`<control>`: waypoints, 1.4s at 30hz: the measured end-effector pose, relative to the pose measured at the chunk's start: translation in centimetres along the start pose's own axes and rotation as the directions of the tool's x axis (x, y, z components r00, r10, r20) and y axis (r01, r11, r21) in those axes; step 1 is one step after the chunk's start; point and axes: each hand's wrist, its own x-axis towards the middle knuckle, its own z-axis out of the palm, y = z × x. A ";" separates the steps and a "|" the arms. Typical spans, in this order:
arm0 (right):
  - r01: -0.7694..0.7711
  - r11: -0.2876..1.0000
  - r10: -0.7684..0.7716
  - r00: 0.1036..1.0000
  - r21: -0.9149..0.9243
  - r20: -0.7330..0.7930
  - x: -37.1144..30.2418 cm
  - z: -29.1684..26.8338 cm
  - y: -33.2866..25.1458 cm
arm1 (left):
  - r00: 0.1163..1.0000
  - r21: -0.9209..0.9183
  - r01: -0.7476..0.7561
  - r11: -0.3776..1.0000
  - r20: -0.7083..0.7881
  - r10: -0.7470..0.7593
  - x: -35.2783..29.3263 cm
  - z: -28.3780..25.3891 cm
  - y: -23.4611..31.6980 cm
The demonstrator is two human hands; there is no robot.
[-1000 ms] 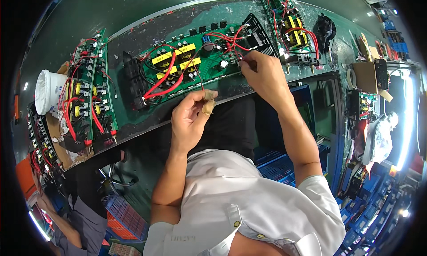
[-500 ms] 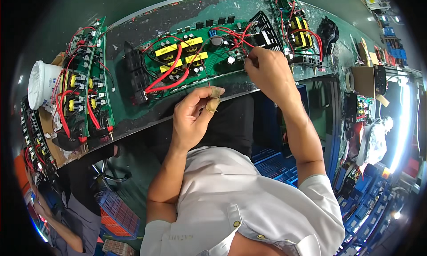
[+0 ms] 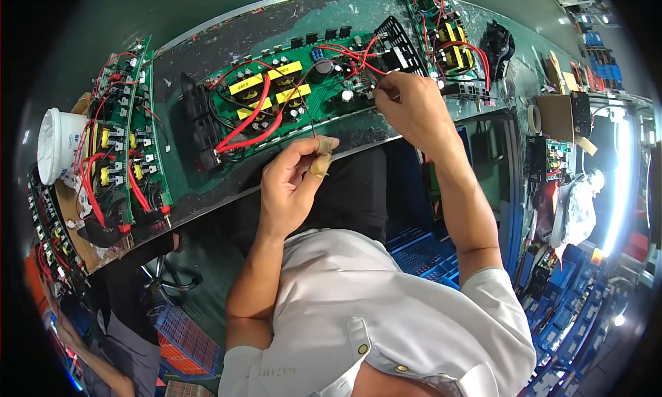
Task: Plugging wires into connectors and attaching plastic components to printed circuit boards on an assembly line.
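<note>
A green circuit board lies across the bench before me, with yellow-taped transformers, thick red cables and black end panels. Just off its near edge, my left hand pinches the end of a thin wire that comes from the board. Worn yellowish covers wrap its thumb and forefinger tips. At the board's right end, my right hand is closed, thumb against curled fingers, beside small parts and thin red wires. What those fingers hold is hidden.
More circuit boards stand at the left and far right. A white bucket sits at the left edge, a black bag at the back right. Below the bench are blue crates. Another person's arm shows lower left.
The whole view has shifted slightly, so the bench and board appear a little further left. Both hands keep nearly the same pose and place at the board.
</note>
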 end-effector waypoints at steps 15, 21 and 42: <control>0.039 0.975 -0.035 0.999 -0.219 0.022 0.1 0.4 -1.3 | 0.999 -0.009 -0.049 0.999 0.009 0.049 0.1 -0.1 -0.4; 0.090 0.959 -0.084 0.996 -0.268 0.037 0.5 1.5 -0.6 | 0.998 0.050 -0.065 0.997 0.015 0.064 0.7 0.2 0.7; -0.358 0.244 -0.043 0.925 0.901 0.378 -6.7 4.5 -2.8 | 0.995 -0.064 0.050 0.997 -0.085 -0.055 -1.6 0.7 1.7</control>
